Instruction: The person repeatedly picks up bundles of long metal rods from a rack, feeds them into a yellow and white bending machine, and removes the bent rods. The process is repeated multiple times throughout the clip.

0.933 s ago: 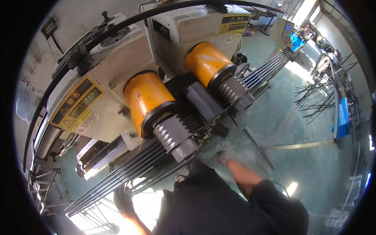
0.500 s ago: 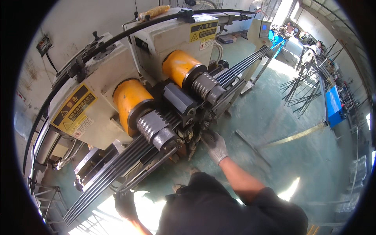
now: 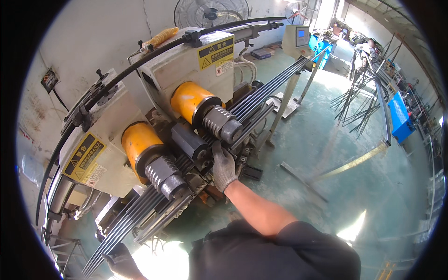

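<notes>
My right hand (image 3: pixel 223 165), in a grey knit glove with a dark palm, reaches into the machine between the dark faceted block (image 3: pixel 189 141) and the right grooved roller (image 3: pixel 223 124). Its fingers curl over the row of long dark metal bars (image 3: pixel 125 219), though the fingertips are partly hidden. At the bars' lower-left end, my gloved left hand (image 3: pixel 122 262) grips the near edge of the row. The bars run side by side under the left grooved roller (image 3: pixel 167 177) and out past the right one. Orange cylinders (image 3: pixel 192 101) carry both rollers.
A curved black hose (image 3: pixel 133 70) arches above the pale machine housings (image 3: pixel 163 60). A control box with a screen (image 3: pixel 296 42) stands beyond. Loose bars (image 3: pixel 359 105) lie piled at right near a blue panel (image 3: pixel 399 119). A flat bar (image 3: pixel 303 181) rests on the green floor.
My right hand has risen from below the block onto the bars. My left hand has shifted left and down to the bars' end. The view has turned, so the machine sits further left.
</notes>
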The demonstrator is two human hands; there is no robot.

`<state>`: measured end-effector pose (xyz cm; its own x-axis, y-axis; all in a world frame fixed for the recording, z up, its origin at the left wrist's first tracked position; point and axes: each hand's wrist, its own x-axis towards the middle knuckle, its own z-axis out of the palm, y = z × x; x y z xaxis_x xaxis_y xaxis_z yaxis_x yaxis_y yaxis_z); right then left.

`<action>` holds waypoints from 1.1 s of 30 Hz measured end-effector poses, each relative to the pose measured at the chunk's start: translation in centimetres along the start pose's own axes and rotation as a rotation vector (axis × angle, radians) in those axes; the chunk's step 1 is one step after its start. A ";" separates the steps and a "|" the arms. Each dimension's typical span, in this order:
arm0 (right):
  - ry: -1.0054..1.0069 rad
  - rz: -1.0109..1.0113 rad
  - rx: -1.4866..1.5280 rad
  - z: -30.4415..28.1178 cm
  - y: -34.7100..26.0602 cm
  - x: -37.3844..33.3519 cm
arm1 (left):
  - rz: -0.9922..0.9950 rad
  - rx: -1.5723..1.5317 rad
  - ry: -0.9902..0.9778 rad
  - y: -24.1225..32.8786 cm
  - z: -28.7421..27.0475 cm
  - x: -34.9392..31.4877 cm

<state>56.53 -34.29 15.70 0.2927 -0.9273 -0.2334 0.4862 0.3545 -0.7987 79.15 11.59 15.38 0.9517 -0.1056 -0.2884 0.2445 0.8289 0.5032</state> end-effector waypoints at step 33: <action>-0.076 -0.165 -0.226 -0.5 2.1 8.0 | 0.984 1.322 -0.689 -7.0 39.0 -9.8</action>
<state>59.47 -41.01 11.85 0.2900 -0.9555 -0.0542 0.3396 0.1556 -0.9276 75.40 -14.61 46.46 0.6377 -0.3678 0.6768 -0.7639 -0.1893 0.6170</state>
